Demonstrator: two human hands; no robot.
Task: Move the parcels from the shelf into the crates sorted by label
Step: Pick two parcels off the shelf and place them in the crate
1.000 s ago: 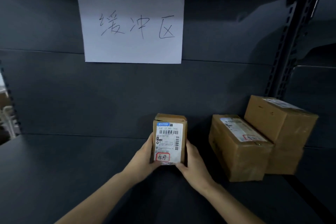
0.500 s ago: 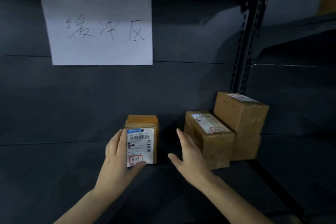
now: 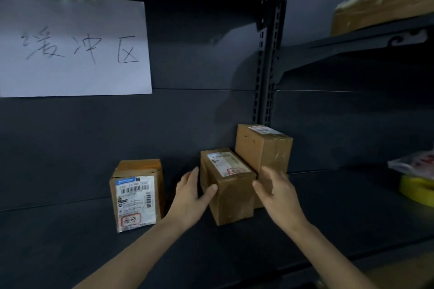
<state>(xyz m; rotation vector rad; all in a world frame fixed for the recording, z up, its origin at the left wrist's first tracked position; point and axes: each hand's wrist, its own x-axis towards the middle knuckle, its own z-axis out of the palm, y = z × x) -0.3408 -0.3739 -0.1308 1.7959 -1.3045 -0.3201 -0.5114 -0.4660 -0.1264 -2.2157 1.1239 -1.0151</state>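
The middle parcel (image 3: 229,191) on the dark shelf (image 3: 70,241) is flanked: the left hand (image 3: 191,196), taken off the small parcel (image 3: 137,195) beside it, is laid flat on its left side; the right hand (image 3: 278,191) is held spread just off its right edge. A taller parcel (image 3: 265,148) is touched behind; a handwritten sign (image 3: 75,47) is fixed to the back panel. Brown card is shown, with a red-marked white label on top.

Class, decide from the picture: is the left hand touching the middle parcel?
Touching. The head view shows the left hand with its thumb lying on the front of the middle parcel and its fingers against the parcel's left side.
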